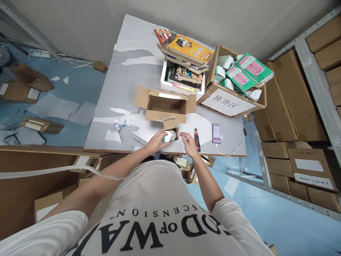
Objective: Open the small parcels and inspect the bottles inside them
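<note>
Close to the table's front edge, my left hand grips a small white and green box by its left side. The box's right end is open, with a brown flap standing up and a rounded, silvery or clear item showing inside. My right hand is closed, its fingertips pinched at the brown flap. Just behind lies an open, empty-looking cardboard box with its flaps spread. To the right of my right hand is a red and black utility knife.
A phone with a white cable lies on the right of the table. Behind stand a white bin of books and a carton of green and pink boxes. Crumpled paper lies left. Shelves of cartons flank the right.
</note>
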A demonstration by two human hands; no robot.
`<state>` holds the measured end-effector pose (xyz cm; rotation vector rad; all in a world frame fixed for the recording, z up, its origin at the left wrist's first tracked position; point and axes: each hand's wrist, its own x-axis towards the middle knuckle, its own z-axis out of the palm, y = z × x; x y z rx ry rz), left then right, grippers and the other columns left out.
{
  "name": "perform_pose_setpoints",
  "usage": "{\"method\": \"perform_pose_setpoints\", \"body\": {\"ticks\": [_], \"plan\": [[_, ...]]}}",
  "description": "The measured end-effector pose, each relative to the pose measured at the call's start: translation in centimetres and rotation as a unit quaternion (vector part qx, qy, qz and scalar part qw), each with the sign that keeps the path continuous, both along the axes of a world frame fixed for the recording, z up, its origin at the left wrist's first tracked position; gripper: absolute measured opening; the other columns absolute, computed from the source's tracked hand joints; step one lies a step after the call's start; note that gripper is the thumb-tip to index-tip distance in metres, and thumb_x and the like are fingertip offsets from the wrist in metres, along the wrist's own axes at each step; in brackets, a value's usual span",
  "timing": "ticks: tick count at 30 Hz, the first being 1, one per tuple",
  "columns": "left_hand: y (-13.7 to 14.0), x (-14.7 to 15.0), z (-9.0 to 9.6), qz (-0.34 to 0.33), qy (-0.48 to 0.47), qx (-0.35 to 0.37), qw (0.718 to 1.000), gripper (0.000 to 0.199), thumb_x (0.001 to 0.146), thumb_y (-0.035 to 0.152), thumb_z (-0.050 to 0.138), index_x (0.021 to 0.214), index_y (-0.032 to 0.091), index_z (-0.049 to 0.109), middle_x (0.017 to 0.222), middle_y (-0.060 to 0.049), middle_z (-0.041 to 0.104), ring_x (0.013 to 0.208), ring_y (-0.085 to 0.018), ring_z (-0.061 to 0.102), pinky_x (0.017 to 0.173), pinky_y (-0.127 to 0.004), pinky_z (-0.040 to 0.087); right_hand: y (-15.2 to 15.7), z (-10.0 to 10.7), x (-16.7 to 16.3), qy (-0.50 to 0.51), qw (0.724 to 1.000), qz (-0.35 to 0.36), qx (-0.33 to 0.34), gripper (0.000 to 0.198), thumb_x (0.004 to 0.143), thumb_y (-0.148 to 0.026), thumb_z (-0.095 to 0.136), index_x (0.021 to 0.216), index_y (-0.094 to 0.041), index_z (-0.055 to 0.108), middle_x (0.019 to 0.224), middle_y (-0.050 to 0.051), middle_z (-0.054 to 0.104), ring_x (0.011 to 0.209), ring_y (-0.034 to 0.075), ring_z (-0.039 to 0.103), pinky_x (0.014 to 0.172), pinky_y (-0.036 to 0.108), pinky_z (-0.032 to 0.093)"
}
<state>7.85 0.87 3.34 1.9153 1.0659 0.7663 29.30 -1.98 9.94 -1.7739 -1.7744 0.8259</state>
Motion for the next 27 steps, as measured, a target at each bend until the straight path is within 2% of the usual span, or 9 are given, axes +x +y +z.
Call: {"method": "perform_pose_setpoints", "body": {"ticks": [3,7,9,11,13,16,21,24,27], "plan": [[0.5,-0.2,0.2,-0.030,-0.003,-0.001,1.000,0.039,0.079,0.042,0.065,0.110,0.022,0.051,0.124,-0.012,0.055,0.129,-0.027,0.044,0.104,-0.044,0.039,1.4,-1.6,-0.4,0.044,0.998,0.036,-0.024,0.027,0.089,-0.036,0.047,0.105,-0.018,0.060,0.114,0.011,0.057,0.108,0.020,0.056,0.090,0.036,0.047],[1.3,-0.4,0.7,-0.081,0.017,-0.029,0.996,0.041,0.078,0.044,0.064,0.109,0.023,0.050,0.124,-0.012,0.056,0.129,-0.029,0.044,0.101,-0.046,0.042,4.1,-1.6,-0.8,0.060,0.997,0.049,0.015,0.073,0.075,-0.044,0.067,0.135,-0.015,0.036,0.134,0.018,0.044,0.117,0.024,0.050,0.094,0.040,0.045],[1.5,-0.4,0.7,-0.074,0.016,-0.056,0.996,0.046,0.076,0.045,0.066,0.112,0.023,0.047,0.127,-0.014,0.053,0.127,-0.030,0.047,0.100,-0.047,0.043,4.8,-1.1,-0.6,0.069,0.992,0.100,0.027,0.080,0.076,-0.046,0.067,0.140,-0.017,0.029,0.136,0.018,0.043,0.121,0.024,0.049,0.097,0.040,0.044],[1.5,-0.4,0.7,-0.045,-0.021,-0.079,0.996,0.055,0.074,0.045,0.068,0.116,0.022,0.040,0.134,-0.017,0.048,0.126,-0.030,0.048,0.099,-0.048,0.043,4.9,-0.6,-0.4,0.060,0.986,0.154,0.037,0.072,0.079,-0.048,0.064,0.138,-0.018,0.034,0.130,0.016,0.049,0.118,0.023,0.051,0.098,0.040,0.044],[1.5,-0.4,0.6,-0.028,-0.073,-0.089,0.993,0.063,0.073,0.044,0.070,0.119,0.021,0.034,0.140,-0.020,0.042,0.129,-0.029,0.046,0.100,-0.047,0.043,4.5,-0.5,-0.2,0.025,0.976,0.209,0.050,0.055,0.083,-0.047,0.059,0.129,-0.019,0.046,0.126,0.014,0.053,0.117,0.022,0.051,0.099,0.042,0.043],[1.5,-0.4,0.8,-0.038,-0.099,-0.100,0.989,0.071,0.071,0.043,0.072,0.123,0.021,0.029,0.141,-0.022,0.040,0.132,-0.029,0.042,0.100,-0.048,0.043,3.8,-0.6,-0.3,-0.066,0.958,0.271,0.063,0.035,0.091,-0.038,0.049,0.122,-0.022,0.055,0.132,0.013,0.051,0.128,0.023,0.043,0.104,0.045,0.039],[1.9,-0.2,1.1,-0.046,-0.066,-0.105,0.991,0.084,0.071,0.044,0.072,0.134,0.019,0.024,0.141,-0.023,0.039,0.134,-0.033,0.038,0.098,-0.049,0.045,3.0,-0.4,-0.7,-0.197,0.925,0.324,0.037,0.049,0.094,-0.033,0.042,0.142,-0.025,0.037,0.153,0.012,0.027,0.143,0.027,0.018,0.108,0.051,0.032],[2.2,-0.2,1.2,-0.062,-0.049,-0.091,0.993,0.088,0.070,0.044,0.074,0.138,0.019,0.023,0.142,-0.022,0.040,0.133,-0.033,0.040,0.100,-0.050,0.043,2.4,-0.2,-0.7,-0.240,0.910,0.338,0.028,0.056,0.093,-0.036,0.044,0.146,-0.026,0.029,0.157,0.013,0.015,0.144,0.030,0.012,0.108,0.055,0.028],[2.5,-0.3,1.4,-0.089,-0.038,-0.090,0.991,0.095,0.068,0.044,0.075,0.141,0.019,0.021,0.143,-0.022,0.039,0.133,-0.034,0.039,0.102,-0.050,0.041,2.0,-0.1,-0.7,-0.274,0.893,0.355,0.031,0.067,0.087,-0.047,0.054,0.146,-0.028,0.029,0.157,0.014,0.013,0.144,0.034,0.011,0.108,0.061,0.022]]}}
